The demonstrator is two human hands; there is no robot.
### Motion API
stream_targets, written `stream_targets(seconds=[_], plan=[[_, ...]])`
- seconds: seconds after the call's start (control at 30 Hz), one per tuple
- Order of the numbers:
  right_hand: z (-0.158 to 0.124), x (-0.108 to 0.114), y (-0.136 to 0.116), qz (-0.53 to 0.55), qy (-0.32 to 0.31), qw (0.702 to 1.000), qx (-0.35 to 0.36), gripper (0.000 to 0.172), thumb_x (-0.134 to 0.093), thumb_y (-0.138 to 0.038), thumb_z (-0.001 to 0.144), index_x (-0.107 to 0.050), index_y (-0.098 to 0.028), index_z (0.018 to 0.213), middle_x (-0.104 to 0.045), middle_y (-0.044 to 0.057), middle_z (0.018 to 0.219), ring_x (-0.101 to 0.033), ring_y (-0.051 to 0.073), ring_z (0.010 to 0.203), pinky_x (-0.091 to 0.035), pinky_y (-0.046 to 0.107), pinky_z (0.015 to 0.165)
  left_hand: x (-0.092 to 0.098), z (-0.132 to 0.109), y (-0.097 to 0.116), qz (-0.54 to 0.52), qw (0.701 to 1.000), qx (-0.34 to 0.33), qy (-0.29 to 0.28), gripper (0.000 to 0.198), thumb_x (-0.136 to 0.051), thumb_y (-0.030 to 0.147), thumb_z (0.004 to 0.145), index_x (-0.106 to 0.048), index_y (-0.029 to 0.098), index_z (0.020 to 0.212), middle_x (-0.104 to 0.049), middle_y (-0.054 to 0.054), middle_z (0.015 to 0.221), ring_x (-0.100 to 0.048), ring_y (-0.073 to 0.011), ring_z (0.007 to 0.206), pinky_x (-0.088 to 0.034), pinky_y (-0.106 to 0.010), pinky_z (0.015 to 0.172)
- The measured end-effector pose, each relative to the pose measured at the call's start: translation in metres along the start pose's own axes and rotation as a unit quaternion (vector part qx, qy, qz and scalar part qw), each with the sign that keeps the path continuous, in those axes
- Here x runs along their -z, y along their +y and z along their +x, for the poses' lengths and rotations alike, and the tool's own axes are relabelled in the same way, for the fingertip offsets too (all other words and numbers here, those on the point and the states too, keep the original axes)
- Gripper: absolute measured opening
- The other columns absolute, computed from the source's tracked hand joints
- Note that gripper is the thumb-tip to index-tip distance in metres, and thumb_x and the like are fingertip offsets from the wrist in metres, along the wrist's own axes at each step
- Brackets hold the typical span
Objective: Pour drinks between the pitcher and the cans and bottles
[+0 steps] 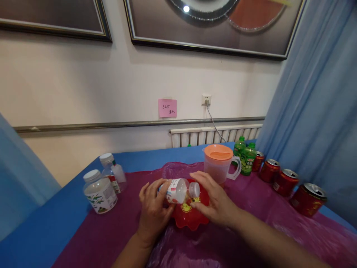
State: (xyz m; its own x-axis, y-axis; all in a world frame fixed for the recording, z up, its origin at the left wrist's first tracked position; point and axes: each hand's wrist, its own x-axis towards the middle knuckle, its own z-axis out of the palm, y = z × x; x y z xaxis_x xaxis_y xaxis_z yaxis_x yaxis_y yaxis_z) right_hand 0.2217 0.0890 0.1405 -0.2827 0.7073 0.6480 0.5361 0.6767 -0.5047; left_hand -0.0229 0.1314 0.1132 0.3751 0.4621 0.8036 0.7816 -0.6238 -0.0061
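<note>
My left hand (154, 208) is wrapped around the body of a clear plastic bottle (178, 190) with a white label. The bottle lies tilted on its side, its pale cap (194, 190) pointing right. Just right of that cap is my right hand (216, 201), thumb and fingers spread apart, with nothing seen between them. Beneath the bottle sits a red scalloped plate (191, 220) with yellow patterns, partly covered by the bottle and hands. Behind my right hand stands a clear pitcher (216, 171) with an orange lid.
Two capped clear containers, a wide jar (100, 195) and a bottle (114, 173), stand at left. Green bottles (247, 160) and several red cans (308, 201) line the right side. A purple plastic sheet (125, 223) covers part of the blue tablecloth (25, 230). Blue curtains (315, 111) hang at the right.
</note>
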Motion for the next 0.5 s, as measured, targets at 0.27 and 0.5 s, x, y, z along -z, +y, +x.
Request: stream_targets(seconds=[0.27,0.5], plan=[[0.009,-0.008,0.006,0.021,0.016,1.000,0.011,0.031,-0.059,-0.027,0.097,-0.057,-0.022,0.127,-0.066,0.010,0.112,-0.063,0.022,0.101,-0.054,0.038,0.088,0.002,0.000,-0.002,0.011,1.000,0.015,0.004,0.045,-0.063,0.033,0.087,-0.056,0.022,0.131,-0.066,-0.014,0.123,-0.061,-0.0296,0.113,-0.029,-0.052,0.111],[0.024,-0.005,0.012,-0.061,0.044,0.991,0.109,0.039,-0.062,-0.024,0.095,-0.054,-0.023,0.133,-0.064,0.012,0.126,-0.059,0.026,0.117,-0.049,0.044,0.099,0.006,0.000,-0.022,0.052,0.989,0.139,-0.009,0.055,-0.072,0.028,0.077,-0.059,0.022,0.130,-0.067,-0.013,0.124,-0.061,-0.0338,0.115,-0.034,-0.054,0.108]])
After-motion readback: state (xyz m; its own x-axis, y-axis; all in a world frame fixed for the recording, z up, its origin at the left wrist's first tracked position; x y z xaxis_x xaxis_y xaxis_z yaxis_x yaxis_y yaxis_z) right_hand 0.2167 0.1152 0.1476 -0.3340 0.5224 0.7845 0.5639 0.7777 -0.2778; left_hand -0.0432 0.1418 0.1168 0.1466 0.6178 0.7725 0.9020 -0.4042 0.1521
